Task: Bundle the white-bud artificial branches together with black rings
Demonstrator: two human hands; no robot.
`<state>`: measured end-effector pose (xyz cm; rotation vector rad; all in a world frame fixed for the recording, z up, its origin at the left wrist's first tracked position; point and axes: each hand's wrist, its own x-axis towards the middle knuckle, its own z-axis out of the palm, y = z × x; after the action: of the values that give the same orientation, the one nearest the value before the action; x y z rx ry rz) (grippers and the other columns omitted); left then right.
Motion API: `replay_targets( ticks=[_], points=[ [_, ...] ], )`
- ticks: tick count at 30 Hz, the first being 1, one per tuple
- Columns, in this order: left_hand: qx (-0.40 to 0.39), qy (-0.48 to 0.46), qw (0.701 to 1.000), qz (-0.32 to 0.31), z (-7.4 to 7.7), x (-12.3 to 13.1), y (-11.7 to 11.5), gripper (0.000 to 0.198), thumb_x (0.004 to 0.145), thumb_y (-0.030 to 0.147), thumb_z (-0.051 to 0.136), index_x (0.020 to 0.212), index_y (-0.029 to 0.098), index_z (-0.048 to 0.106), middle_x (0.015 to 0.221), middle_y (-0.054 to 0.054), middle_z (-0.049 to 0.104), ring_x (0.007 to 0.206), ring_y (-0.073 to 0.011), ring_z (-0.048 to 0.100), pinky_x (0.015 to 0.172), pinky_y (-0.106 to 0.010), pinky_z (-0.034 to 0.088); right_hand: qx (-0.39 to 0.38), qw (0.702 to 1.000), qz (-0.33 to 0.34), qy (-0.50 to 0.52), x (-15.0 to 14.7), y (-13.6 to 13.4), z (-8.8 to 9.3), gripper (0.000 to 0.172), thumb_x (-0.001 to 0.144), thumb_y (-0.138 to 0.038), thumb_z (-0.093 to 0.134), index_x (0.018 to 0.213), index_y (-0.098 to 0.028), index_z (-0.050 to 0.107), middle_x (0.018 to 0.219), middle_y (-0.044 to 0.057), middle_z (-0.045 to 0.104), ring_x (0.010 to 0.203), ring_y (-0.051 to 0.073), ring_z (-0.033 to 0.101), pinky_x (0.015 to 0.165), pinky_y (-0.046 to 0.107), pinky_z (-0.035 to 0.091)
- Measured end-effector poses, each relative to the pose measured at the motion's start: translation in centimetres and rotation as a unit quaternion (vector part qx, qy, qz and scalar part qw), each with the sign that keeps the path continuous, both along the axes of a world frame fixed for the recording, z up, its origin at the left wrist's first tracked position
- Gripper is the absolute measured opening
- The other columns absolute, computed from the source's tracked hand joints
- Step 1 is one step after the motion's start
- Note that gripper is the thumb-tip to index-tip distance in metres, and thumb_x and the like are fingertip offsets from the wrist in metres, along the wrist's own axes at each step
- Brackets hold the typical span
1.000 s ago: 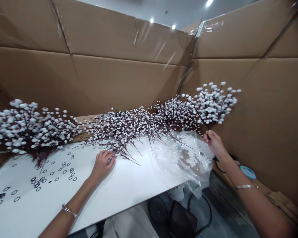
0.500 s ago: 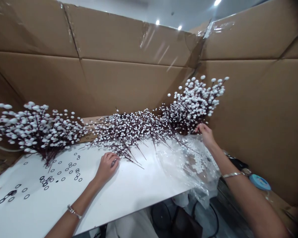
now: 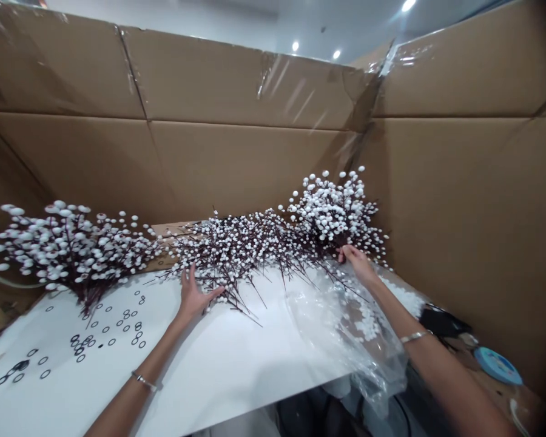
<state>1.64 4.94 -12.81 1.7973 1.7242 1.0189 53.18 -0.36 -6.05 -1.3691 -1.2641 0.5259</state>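
My right hand point(image 3: 355, 262) is closed around the dark stems of a bunch of white-berry stems point(image 3: 330, 209), which stands upright at the back right. My left hand point(image 3: 195, 296) has its thumb and fingers spread at the front left edge of a loose pile of white-berry stems point(image 3: 250, 240); whether it touches them I cannot tell. The pile lies along the back of the white table point(image 3: 255, 358), with bare stem ends pointing toward me. Another thick bunch of berry stems point(image 3: 73, 249) leans at the left, its stems gathered at the bottom.
Several small black rings point(image 3: 86, 343) lie scattered on the table's left part. A clear plastic bag point(image 3: 327, 321) hangs over the right front edge, with small white pieces point(image 3: 368, 318) near it. Cardboard walls point(image 3: 250, 164) enclose the back and sides. A blue round container point(image 3: 498, 364) sits far right.
My left hand has lifted and spread its fingers, reaching toward the pile. My right hand and its bunch have shifted left and lower in the view. The camera has tilted slightly.
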Motion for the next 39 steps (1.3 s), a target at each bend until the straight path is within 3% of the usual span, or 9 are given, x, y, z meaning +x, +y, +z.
replay_targets(
  ticks=[3,8,13,21,26,31,36,39],
  points=[
    [0.015,-0.051,0.999,-0.010,0.8,2.3,1.0,0.119,0.059,0.066,0.079,0.154,0.028,0.018,0.161,-0.017,-0.004,0.152,-0.0381,0.003,0.120,-0.053,0.023,0.006,0.999,0.026,0.023,-0.3,1.7,-0.5,0.053,0.077,-0.074,0.060,0.062,-0.023,0.059,0.062,0.003,0.059,0.100,0.028,0.064,0.100,0.039,0.042],
    [0.018,-0.155,0.988,0.014,1.5,6.1,2.6,0.107,0.062,0.061,0.079,0.150,0.028,0.027,0.155,-0.016,0.011,0.148,-0.0330,0.020,0.119,-0.048,0.025,0.014,0.995,0.061,0.081,-1.5,4.6,0.1,0.048,0.076,-0.071,0.063,0.067,-0.024,0.058,0.061,0.002,0.058,0.105,0.027,0.065,0.101,0.039,0.042],
    [0.003,-0.195,0.980,0.041,2.3,9.6,4.6,0.100,0.061,0.056,0.082,0.144,0.025,0.036,0.153,-0.016,0.012,0.147,-0.0335,0.022,0.120,-0.045,0.023,0.024,0.995,0.070,0.071,-3.2,7.3,1.1,0.051,0.074,-0.074,0.062,0.067,-0.024,0.055,0.058,0.001,0.057,0.108,0.029,0.065,0.097,0.038,0.043],
    [0.040,-0.171,0.984,0.020,5.3,15.7,7.0,0.094,0.064,0.054,0.081,0.142,0.026,0.036,0.156,-0.014,0.005,0.148,-0.0352,0.017,0.119,-0.043,0.024,0.046,0.992,0.079,0.084,-3.9,11.1,3.0,0.052,0.073,-0.076,0.062,0.067,-0.024,0.054,0.059,0.001,0.057,0.107,0.027,0.064,0.085,0.033,0.046],
    [0.009,-0.113,0.993,0.028,7.2,18.6,7.7,0.086,0.072,0.049,0.075,0.143,0.024,0.034,0.158,-0.016,0.002,0.143,-0.0433,0.022,0.116,-0.050,0.026,0.017,0.993,0.068,0.095,-2.6,12.2,4.5,0.057,0.066,-0.078,0.066,0.066,-0.023,0.052,0.060,0.001,0.054,0.106,0.027,0.063,0.068,0.027,0.045],
    [-0.022,-0.113,0.993,0.018,6.5,17.4,6.9,0.087,0.071,0.049,0.075,0.143,0.022,0.036,0.161,-0.016,0.001,0.144,-0.0456,0.021,0.116,-0.052,0.026,-0.048,0.987,0.078,0.132,-1.0,10.5,4.2,0.055,0.062,-0.072,0.074,0.069,-0.022,0.054,0.063,0.001,0.054,0.110,0.028,0.062,0.061,0.024,0.043],
    [-0.084,-0.138,0.985,-0.060,4.8,12.6,5.4,0.105,0.064,0.060,0.079,0.150,0.026,0.030,0.163,-0.016,-0.014,0.150,-0.0416,0.014,0.117,-0.049,0.027,-0.114,0.975,0.101,0.163,0.0,7.4,5.0,0.051,0.063,-0.065,0.078,0.069,-0.021,0.053,0.070,0.002,0.055,0.126,0.032,0.053,0.062,0.026,0.048],
    [-0.090,-0.121,0.984,-0.094,4.7,9.0,4.7,0.101,0.061,0.064,0.079,0.147,0.031,0.040,0.166,-0.014,0.000,0.151,-0.0415,0.009,0.117,-0.053,0.026,-0.137,0.965,0.122,0.186,0.5,5.6,6.6,0.047,0.064,-0.058,0.081,0.070,-0.022,0.052,0.070,0.002,0.055,0.129,0.034,0.051,0.071,0.035,0.053]
  ],
)
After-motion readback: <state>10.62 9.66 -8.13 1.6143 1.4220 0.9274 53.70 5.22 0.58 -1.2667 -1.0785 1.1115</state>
